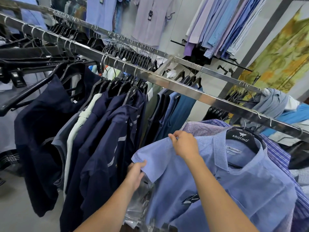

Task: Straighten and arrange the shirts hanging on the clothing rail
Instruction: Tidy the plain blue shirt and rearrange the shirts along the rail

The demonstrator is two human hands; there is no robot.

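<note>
Hands apart: left hand (135,172) pinches light-blue shirt (234,181) sleeve hem, right hand (185,144) grips shoulder; pull sleeve flat, evenly.

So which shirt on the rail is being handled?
The light blue short-sleeved shirt at right: left hand and right hand grip its sleeve; the navy shirts hang untouched.

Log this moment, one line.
light blue shirt: on hanger | left hand: grips its sleeve hem | right hand: pinches its shoulder | stage: straightening sleeve
</note>
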